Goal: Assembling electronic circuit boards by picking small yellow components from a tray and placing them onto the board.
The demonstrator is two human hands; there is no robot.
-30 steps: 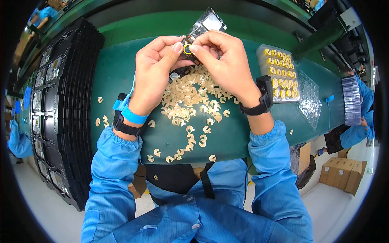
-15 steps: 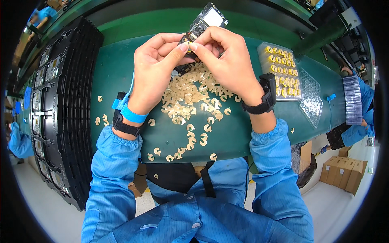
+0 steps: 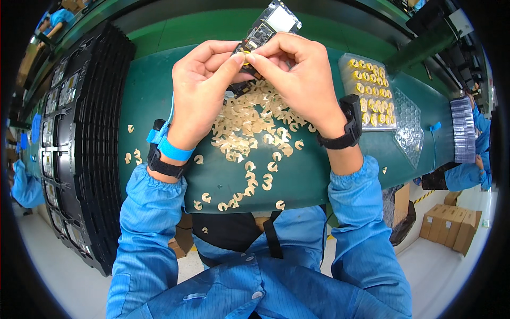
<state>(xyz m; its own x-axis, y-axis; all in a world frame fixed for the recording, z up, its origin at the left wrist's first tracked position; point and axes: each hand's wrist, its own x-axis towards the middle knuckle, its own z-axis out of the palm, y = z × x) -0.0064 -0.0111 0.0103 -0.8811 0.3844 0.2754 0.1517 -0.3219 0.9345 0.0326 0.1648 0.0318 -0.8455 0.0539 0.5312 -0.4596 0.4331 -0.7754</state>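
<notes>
Head view, tabs (image 3: 239, 120) on green table (image 3: 303, 186), floor cartons (image 3: 449, 228), left hand (image 3: 202, 85) and right hand (image 3: 300, 74) pinching circuit board (image 3: 261, 35)

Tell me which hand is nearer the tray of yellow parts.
Right. The right hand is left of the tray, apart from it; the left hand is farther left.

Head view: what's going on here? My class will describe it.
A person holds a black circuit board in the left hand, with the right hand against it, both thumbs meeting at a yellow part. Cream C-shaped pieces lie heaped nearer the person on the green mat. To the right sits a clear tray of yellow discs.
</notes>
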